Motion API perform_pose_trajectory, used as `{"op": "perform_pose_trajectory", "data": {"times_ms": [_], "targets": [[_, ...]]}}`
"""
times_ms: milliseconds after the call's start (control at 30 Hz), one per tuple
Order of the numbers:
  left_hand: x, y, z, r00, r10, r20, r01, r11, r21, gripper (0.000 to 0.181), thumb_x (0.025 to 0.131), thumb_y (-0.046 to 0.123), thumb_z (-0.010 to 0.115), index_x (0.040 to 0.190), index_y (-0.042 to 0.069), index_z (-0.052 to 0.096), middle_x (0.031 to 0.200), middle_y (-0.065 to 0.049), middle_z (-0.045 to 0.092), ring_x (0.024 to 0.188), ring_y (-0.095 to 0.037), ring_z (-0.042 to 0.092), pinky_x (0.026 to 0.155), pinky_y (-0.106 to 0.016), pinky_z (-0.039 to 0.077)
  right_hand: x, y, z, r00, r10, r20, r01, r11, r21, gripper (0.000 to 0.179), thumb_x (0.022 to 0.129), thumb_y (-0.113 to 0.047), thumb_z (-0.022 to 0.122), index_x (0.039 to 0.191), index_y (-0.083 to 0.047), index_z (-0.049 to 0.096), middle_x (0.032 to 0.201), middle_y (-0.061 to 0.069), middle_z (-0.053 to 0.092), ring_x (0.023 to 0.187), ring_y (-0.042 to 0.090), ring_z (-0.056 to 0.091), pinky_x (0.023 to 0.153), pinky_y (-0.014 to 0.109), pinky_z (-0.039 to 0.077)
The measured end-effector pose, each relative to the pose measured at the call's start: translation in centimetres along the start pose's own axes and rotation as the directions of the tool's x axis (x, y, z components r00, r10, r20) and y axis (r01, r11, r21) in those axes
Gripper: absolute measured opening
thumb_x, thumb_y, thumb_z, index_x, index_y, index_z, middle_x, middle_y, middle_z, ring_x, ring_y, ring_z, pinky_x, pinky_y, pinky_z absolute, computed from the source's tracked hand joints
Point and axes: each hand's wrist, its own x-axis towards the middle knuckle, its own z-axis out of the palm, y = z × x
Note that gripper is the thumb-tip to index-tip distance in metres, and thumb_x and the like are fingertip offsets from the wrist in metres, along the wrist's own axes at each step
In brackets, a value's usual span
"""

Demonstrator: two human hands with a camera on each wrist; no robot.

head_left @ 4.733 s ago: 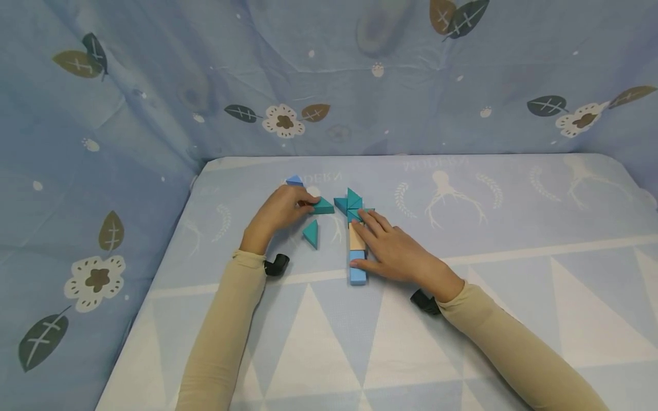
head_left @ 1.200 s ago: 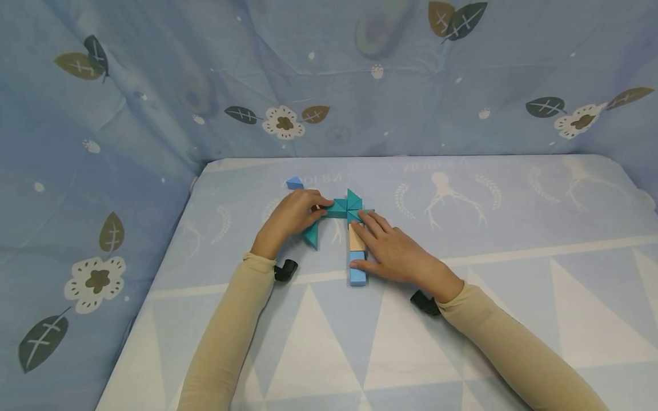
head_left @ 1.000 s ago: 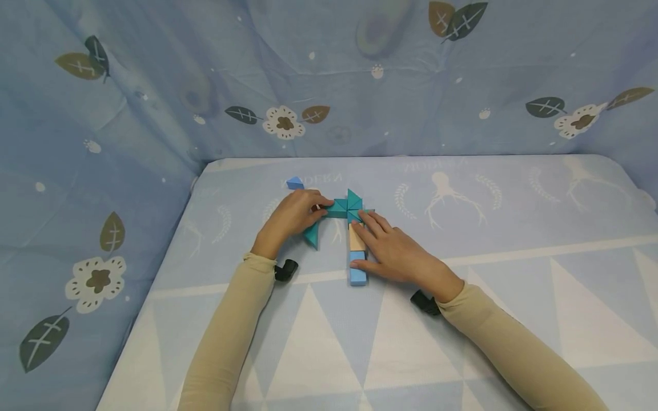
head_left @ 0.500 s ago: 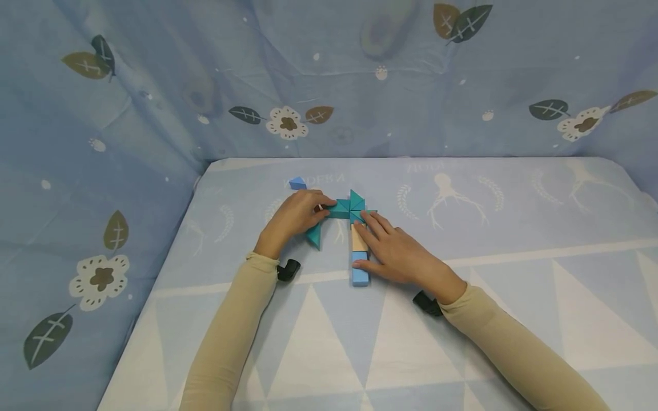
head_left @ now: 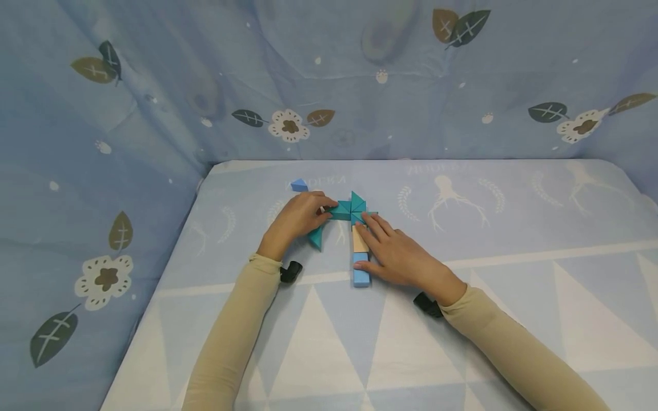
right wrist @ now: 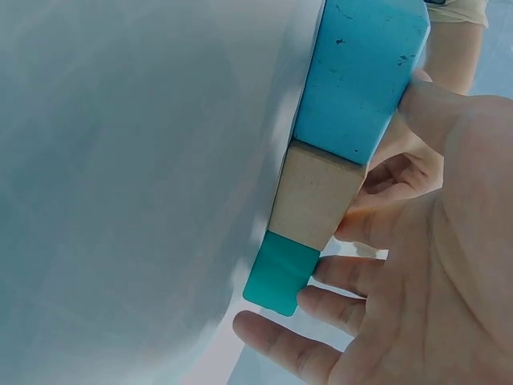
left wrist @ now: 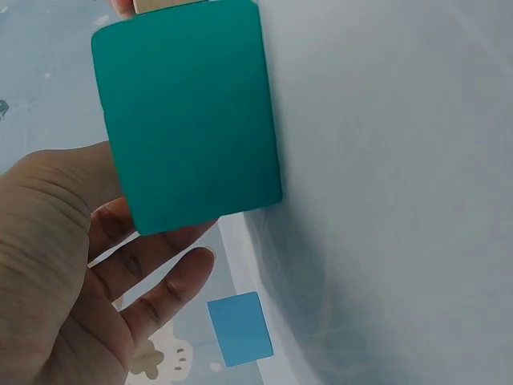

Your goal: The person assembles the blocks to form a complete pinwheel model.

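Note:
In the head view my left hand (head_left: 297, 220) pinches a teal triangular block (head_left: 337, 216) between thumb and fingertips. That block lies against the left side of a cluster of teal triangular blocks (head_left: 357, 202). Below the cluster, a natural wood block (head_left: 360, 242) and a light blue block (head_left: 361, 278) continue in a column. My right hand (head_left: 401, 257) rests along this column, its fingers extended over the wood and teal pieces, thumb at the blue block. A separate teal triangular block (head_left: 316, 240) lies under my left wrist; its large face (left wrist: 188, 120) partly hides the left fingers in the left wrist view.
Behind my left hand lies a small blue triangular block (head_left: 299, 185). A patterned cloth (head_left: 401, 342) covers the table, and a blue printed curtain (head_left: 360, 103) rises along the back and left edges.
Since the earliest frame, my left hand has moved right, bringing the teal triangular block against the cluster. Over the last second both hands stay in place; only the head view shifts slightly.

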Motion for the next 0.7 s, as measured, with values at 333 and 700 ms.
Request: {"op": "perform_pose_trajectory", "data": {"times_ms": [333, 700], "targets": [[-1.1, -1.2, -1.8, 0.994, -0.034, -0.107, 0.029, 0.999, -0.045, 0.028, 0.094, 0.018, 0.067, 0.120, 0.008, 0.070, 0.100, -0.006, 0.069, 0.087, -0.020, 0.065, 0.076, -0.035, 0.054, -0.2, 0.0, -0.1, 1.000, -0.009, -0.009, 0.010, 1.000, 0.020, 0.084, 0.096, -0.055, 0.052, 0.155, -0.002, 0.023, 0.163, 0.020, 0.013, 0.149, 0.039, 0.018, 0.105, 0.054, 0.042], [-2.3, 1.4, -3.8, 0.926, -0.139, 0.350, 0.186, 0.977, -0.105, 0.054, 0.081, 0.038, 0.080, 0.123, 0.007, 0.067, 0.102, -0.007, 0.068, 0.086, -0.018, 0.062, 0.077, -0.033, 0.052, -0.2, 0.0, -0.4, 1.000, 0.002, 0.030, -0.003, 1.000, 0.030, 0.093, 0.092, -0.062, 0.054, 0.156, -0.005, 0.019, 0.163, 0.019, 0.010, 0.151, 0.037, 0.012, 0.106, 0.055, 0.041]]}}
